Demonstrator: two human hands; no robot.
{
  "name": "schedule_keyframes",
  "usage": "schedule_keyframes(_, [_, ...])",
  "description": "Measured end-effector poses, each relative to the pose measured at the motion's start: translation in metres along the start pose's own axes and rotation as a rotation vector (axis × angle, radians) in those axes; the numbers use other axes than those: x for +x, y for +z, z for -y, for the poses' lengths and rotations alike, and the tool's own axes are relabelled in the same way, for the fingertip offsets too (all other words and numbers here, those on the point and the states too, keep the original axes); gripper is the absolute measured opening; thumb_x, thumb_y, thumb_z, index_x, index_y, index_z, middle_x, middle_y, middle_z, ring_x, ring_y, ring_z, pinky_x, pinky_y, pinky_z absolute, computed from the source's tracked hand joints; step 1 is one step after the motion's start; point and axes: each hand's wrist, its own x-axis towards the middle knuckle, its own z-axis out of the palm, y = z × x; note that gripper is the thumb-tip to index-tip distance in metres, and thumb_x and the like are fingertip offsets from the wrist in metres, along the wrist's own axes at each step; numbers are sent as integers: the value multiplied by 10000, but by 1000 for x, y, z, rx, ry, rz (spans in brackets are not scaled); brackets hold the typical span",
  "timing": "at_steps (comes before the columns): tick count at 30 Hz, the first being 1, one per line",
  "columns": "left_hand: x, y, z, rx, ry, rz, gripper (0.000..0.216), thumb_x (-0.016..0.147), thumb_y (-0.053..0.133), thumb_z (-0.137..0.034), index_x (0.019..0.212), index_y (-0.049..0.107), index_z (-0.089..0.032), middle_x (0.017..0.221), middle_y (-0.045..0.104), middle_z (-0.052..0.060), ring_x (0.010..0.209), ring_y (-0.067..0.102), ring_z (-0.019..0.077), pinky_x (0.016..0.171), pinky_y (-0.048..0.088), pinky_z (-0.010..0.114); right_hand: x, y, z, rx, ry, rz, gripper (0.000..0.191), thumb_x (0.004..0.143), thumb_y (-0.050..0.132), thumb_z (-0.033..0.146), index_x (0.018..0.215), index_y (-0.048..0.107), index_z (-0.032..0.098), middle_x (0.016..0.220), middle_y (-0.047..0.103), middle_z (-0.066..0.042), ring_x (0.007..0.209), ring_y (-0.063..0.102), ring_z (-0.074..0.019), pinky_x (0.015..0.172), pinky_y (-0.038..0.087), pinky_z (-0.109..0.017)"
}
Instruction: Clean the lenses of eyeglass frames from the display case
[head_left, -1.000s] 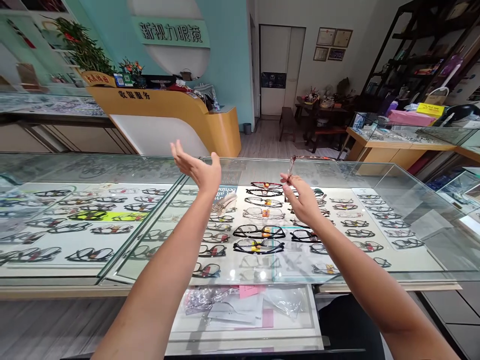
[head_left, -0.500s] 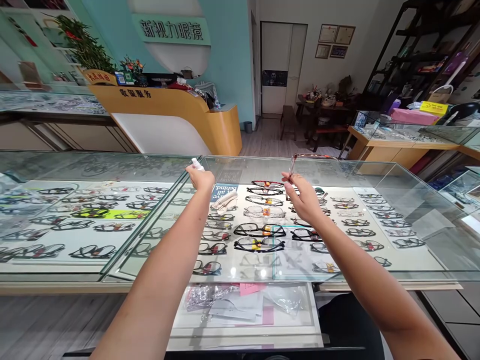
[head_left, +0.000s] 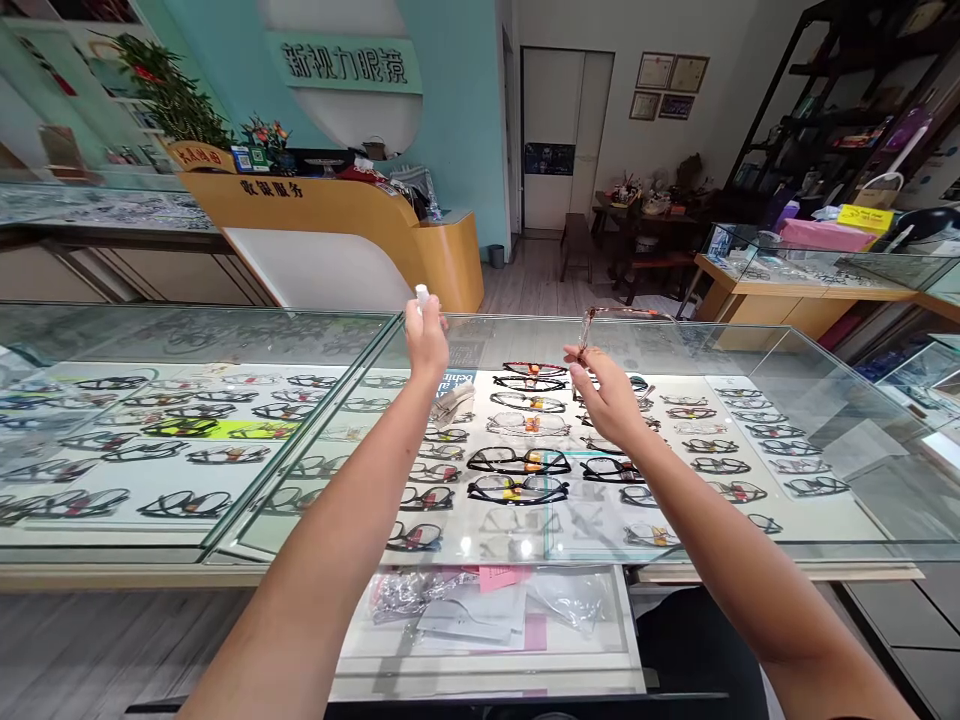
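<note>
My left hand [head_left: 426, 340] is closed around a small white bottle [head_left: 421, 295], of which only the top pokes out above my fingers. It hovers over the far edge of the glass display counter [head_left: 750, 350]. My right hand [head_left: 606, 395] pinches a thin reddish pair of glasses [head_left: 611, 318] by one end, and the frame stretches out to the right above the counter top. The two hands are apart, roughly a hand's width between them. A folded beige cloth [head_left: 450, 402] lies on the glass just below my left hand.
Rows of spectacle frames [head_left: 517, 475] fill the case under the glass. An open drawer [head_left: 487, 620] with plastic bags and papers sits below the counter's near edge. A yellow reception desk [head_left: 337, 235] stands beyond, and more glass cases [head_left: 810, 265] at right.
My left hand, open and raised a second ago, dropped to the counter, closed on the small white bottle and lifted it slightly right. My right hand with the glasses barely moved.
</note>
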Motion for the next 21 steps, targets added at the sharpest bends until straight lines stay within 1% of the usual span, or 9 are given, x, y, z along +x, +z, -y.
schedule_keyframes(1, [-5,5,-8,-96,-46,31,685,950,563,-939,905,562,-256,825,555,36,741,588,193,551,390,274,0,0,0,1,1,-3,549,1196,409,572,1446,741,212,1323,802,-176,1205,743,-339,1118,557,-544])
schedule_keyframes(2, [-11,9,-17,-192,-112,90,741,921,532,-990,849,554,-252,784,533,30,687,555,178,506,344,264,0,0,0,3,2,-5,545,1195,413,571,1452,738,217,1322,803,-173,1212,742,-340,1120,557,-542])
schedule_keyframes(4, [-22,16,-34,-342,-263,268,807,894,472,-1043,756,520,-249,706,482,16,608,507,162,453,295,254,1,0,-1,8,4,-6,544,1195,418,571,1466,732,219,1317,805,-168,1232,740,-341,1128,556,-537])
schedule_keyframes(6, [-32,19,-48,-433,-379,427,835,892,444,-1056,698,490,-245,657,440,3,563,480,154,424,289,248,1,0,-1,13,3,-6,550,1194,420,577,1472,729,216,1317,806,-169,1247,740,-343,1131,556,-533])
schedule_keyframes(9, [-43,21,-61,-506,-468,571,835,894,468,-1042,663,474,-239,628,414,-11,534,456,146,403,298,241,1,-1,-1,15,1,-6,553,1194,417,588,1459,735,222,1319,807,-168,1251,741,-345,1129,555,-533])
schedule_keyframes(13, [-51,26,-61,-514,-526,667,809,898,519,-1002,654,501,-231,611,421,-13,513,442,142,382,292,231,1,-1,-1,15,5,-1,549,1195,413,591,1450,735,227,1314,806,-170,1248,743,-346,1123,552,-534])
schedule_keyframes(16, [-54,31,-55,-500,-548,694,800,900,539,-980,645,538,-221,610,435,-3,524,465,149,386,309,229,1,0,-1,12,7,4,555,1195,409,589,1446,730,213,1312,803,-176,1249,743,-347,1125,549,-537])
schedule_keyframes(21, [-57,36,-46,-493,-532,726,724,919,572,-868,645,608,-199,631,470,23,570,507,163,434,390,245,1,0,-1,12,13,10,540,1192,409,591,1404,736,219,1318,806,-172,1275,737,-347,1128,548,-529])
